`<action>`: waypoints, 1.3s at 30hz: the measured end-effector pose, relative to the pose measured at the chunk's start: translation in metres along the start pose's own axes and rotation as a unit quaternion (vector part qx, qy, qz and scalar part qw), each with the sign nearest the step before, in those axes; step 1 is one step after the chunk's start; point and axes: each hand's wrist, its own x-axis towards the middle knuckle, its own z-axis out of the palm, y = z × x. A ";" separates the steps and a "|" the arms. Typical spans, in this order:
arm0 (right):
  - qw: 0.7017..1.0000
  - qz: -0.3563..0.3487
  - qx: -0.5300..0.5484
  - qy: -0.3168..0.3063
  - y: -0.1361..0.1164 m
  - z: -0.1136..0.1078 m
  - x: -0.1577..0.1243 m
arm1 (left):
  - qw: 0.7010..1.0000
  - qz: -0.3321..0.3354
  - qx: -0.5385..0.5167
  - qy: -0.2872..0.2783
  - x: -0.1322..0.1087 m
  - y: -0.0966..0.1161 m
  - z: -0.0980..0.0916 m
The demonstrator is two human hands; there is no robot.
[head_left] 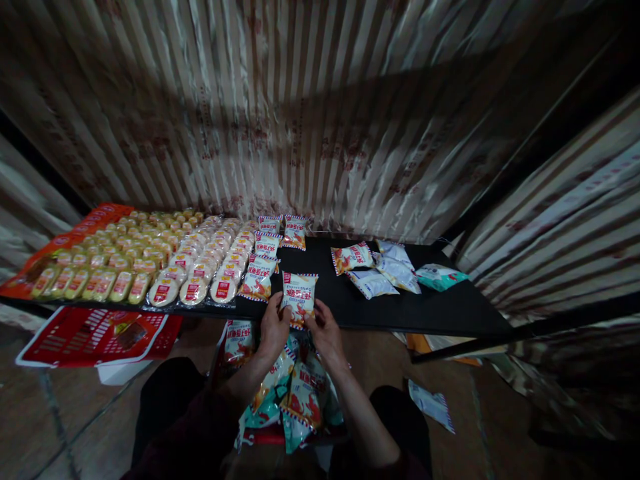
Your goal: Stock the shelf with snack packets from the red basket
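A white and red snack bag (pixel 299 297) with a striped edge is held between my two hands at the shelf's front edge. My left hand (pixel 274 325) grips its left side and my right hand (pixel 324 328) its lower right side. Beyond it, several matching snack bags (pixel 267 247) lie in rows on the black shelf (pixel 320 273), beside round packaged crackers (pixel 201 270). Below my hands, a red basket (pixel 270 437) between my knees is heaped with more snack bags (pixel 304 393), some of them green.
Yellow packaged cakes (pixel 120 260) fill the shelf's left end, on an orange wrapper (pixel 75 233). Loose white bags (pixel 393 267) and a green bag (pixel 440 277) lie on the right. A red basket (pixel 100 335) stands below left. One bag (pixel 433 404) lies on the floor. Striped sheeting (pixel 310 120) hangs behind.
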 end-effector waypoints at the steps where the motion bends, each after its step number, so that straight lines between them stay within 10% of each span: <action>1: 1.000 -0.004 -0.003 -0.004 0.001 0.001 0.004 | 1.000 0.007 0.015 -0.001 0.002 0.000 0.001; 39: 0.988 -0.078 -0.106 0.075 0.001 0.035 0.174 | 0.959 0.108 0.263 0.010 0.101 0.024 0.060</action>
